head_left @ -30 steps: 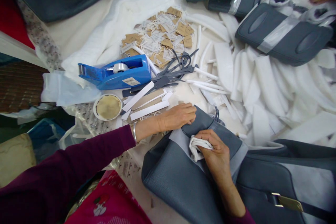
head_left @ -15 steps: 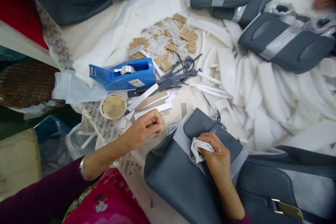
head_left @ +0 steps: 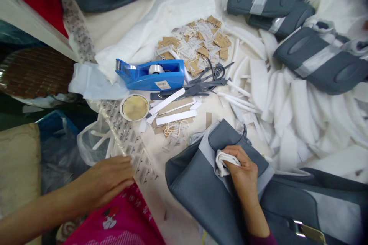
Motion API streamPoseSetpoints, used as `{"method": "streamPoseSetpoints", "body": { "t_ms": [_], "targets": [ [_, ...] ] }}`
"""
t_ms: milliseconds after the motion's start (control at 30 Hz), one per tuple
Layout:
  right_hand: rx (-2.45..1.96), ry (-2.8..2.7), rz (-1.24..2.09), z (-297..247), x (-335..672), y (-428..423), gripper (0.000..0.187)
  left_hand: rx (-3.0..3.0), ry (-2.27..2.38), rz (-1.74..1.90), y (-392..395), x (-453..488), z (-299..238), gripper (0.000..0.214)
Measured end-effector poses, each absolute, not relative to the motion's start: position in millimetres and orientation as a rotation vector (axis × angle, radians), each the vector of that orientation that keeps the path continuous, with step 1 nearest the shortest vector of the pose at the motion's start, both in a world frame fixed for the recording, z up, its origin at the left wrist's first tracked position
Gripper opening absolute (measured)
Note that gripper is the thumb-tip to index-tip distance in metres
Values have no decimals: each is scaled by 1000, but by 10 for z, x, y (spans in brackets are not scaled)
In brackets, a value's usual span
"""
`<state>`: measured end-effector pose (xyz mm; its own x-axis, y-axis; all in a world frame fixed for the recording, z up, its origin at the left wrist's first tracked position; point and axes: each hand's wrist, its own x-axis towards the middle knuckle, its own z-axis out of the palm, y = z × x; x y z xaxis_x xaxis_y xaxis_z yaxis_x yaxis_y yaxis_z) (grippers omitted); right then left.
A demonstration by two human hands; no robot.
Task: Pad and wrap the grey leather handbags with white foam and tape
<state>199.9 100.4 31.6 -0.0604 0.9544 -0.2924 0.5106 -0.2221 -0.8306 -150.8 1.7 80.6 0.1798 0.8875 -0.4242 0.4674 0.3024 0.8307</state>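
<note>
A dark blue-grey bag (head_left: 198,187) lies tilted in front of me, with a pale grey sheet tucked under its flap (head_left: 224,136). My right hand (head_left: 244,170) grips a folded white cloth (head_left: 224,162) and presses it against the flap. At the table's near edge, over a pink printed apron (head_left: 115,222), is my left hand (head_left: 115,176). Its fingers are smeared by motion, and I cannot make out anything in them. A second blue-grey bag (head_left: 287,203) with a gold clasp (head_left: 309,231) lies on the right.
Beyond the bag are a blue tape dispenser (head_left: 169,74), a round tub of yellowish paste (head_left: 135,108), dark straps (head_left: 195,90) and a heap of brown tags (head_left: 201,46). White padding strips (head_left: 296,118) cover the right side. Taped bags (head_left: 322,61) stand behind them.
My left hand has moved down and left, from beside the paper strips to the table edge. The right hand stays on the flap with the cloth. The whole view has shifted slightly.
</note>
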Motion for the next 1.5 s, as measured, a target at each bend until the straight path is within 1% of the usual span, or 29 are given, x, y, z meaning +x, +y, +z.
{"method": "streamPoseSetpoints", "body": {
  "t_ms": [67, 133, 167, 233, 333, 467, 600, 700, 900, 1000, 1133, 1500],
  "targets": [
    [-1744, -1571, 1212, 328, 1987, 1000, 5, 1742, 1148, 345, 560, -1300, 682, 30],
    [-1727, -1595, 1167, 332, 1980, 996, 6, 2031, 927, 415, 1134, -1037, 516, 44],
    [-1719, -1615, 1137, 330, 1978, 993, 7, 2121, 837, 457, 1391, -898, 423, 48],
    [-1714, -1662, 1086, 320, 1981, 991, 7, 2231, 663, 548, 1787, -638, 232, 46],
    [-1724, -1689, 1078, 295, 1992, 992, 7, 2274, 480, 614, 2059, -375, -22, 42],
    [-1702, -1677, 1100, 266, 2010, 996, 8, 2253, 380, 621, 2096, -306, -252, 41],
    [-1689, -1664, 1122, 252, 2023, 996, 10, 2226, 352, 576, 2099, -368, -352, 45],
    [-1686, -1649, 1133, 249, 2024, 996, 11, 2194, 371, 505, 2104, -411, -328, 48],
    [-1681, -1651, 1126, 238, 2018, 998, 12, 2082, 390, 450, 2122, -466, -233, 44],
    [-1678, -1636, 1130, 234, 2021, 993, 12, 2064, 403, 426, 2131, -426, -215, 52],
    [-1679, -1626, 1134, 233, 2022, 990, 12, 2024, 422, 477, 2091, -346, -228, 60],
    [-1665, -1619, 1139, 224, 2033, 995, 10, 1961, 433, 504, 2085, -342, -243, 60]
  ]
}}
